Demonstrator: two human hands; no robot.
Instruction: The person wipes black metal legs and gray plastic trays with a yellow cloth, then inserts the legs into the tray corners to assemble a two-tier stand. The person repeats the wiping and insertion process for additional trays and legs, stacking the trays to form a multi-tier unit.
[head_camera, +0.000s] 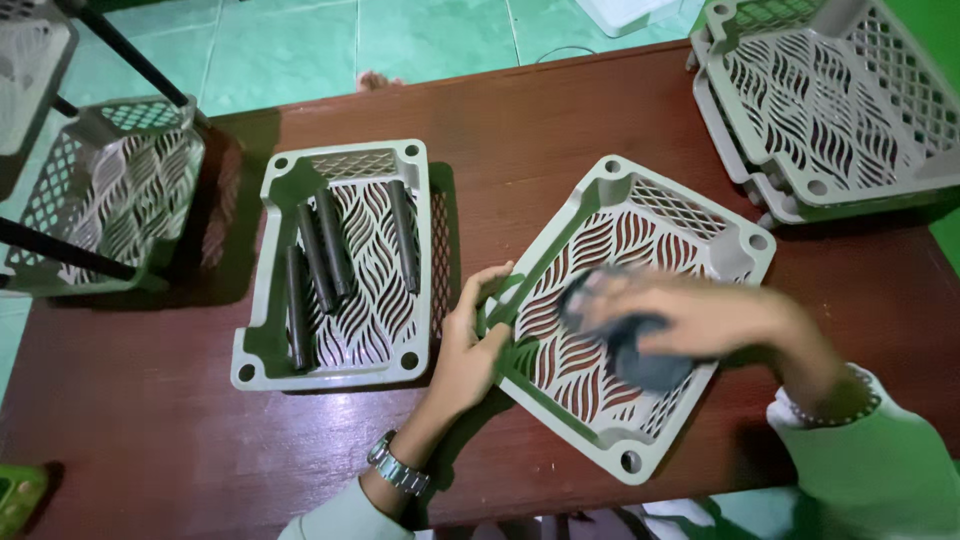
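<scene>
Grey-green plastic basket tray (640, 215) with a wavy cut-out floor lies tilted at the centre right of the head view, resting on the dark reddish-brown wooden table (520, 130) with one corner pointing to the lower edge of the frame. The left hand (470, 345), wearing a metal wristwatch (398, 466), grips the tray's left rim, fingers curled over the edge and thumb along its side. The right hand (700, 315), blurred, is over the tray's floor and closed around a dark grey cloth (645, 362) that touches the lattice; how tightly it holds cannot be told through the blur. A pale green sleeve (880, 460) covers that arm at the lower right. Just left of the held tray, nearly touching the left hand, sits a second matching grey-green tray (275, 190), lying square to the table edge, with four dark cylindrical rods (330, 250) lying in it, three close together on its left half and one apart toward its right. At the upper right of the frame a stack of similar trays (800, 200) stands at the table's corner. At the upper left, off the table, another lattice basket (110, 195) sits over the green tiled floor (300, 45), crossed by black bars (130, 55).
</scene>
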